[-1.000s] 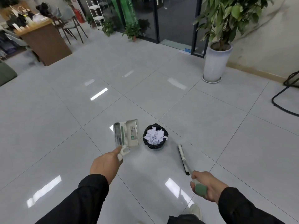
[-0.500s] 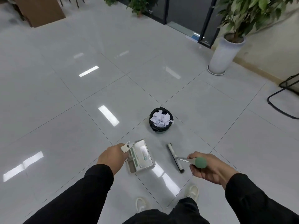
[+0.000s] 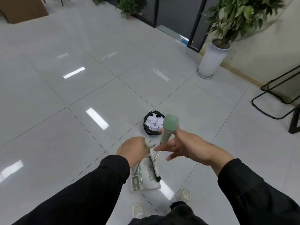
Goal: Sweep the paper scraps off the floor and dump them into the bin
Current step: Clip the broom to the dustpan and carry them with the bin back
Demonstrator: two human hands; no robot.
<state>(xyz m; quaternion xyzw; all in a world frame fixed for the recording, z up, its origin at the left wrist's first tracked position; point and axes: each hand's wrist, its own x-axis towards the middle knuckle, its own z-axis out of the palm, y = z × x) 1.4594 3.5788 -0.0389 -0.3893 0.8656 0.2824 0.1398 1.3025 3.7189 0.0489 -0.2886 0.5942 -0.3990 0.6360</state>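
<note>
A small bin (image 3: pixel 148 130) with a black liner stands on the tiled floor, filled with white paper scraps (image 3: pixel 153 122). My left hand (image 3: pixel 131 150) is closed on the handle of a pale dustpan (image 3: pixel 146 181), which hangs low in front of my feet. My right hand (image 3: pixel 190 146) holds the broom (image 3: pixel 170 123) loosely near its green-capped top, with the fingers spread. The broom stands almost upright, its dark brush head (image 3: pixel 156 173) resting in the dustpan. No scraps show on the floor.
A tall white plant pot (image 3: pixel 211 62) stands at the back right by a dark glass door (image 3: pixel 175 15). A black metal frame (image 3: pixel 276 98) sits by the right wall. A wooden desk (image 3: pixel 21 8) is at the far left. My shoes (image 3: pixel 183 195) are below the dustpan.
The broom has swung from lying out over the floor to upright, with its head now in the dustpan. The dustpan came back from beside the bin toward my feet.
</note>
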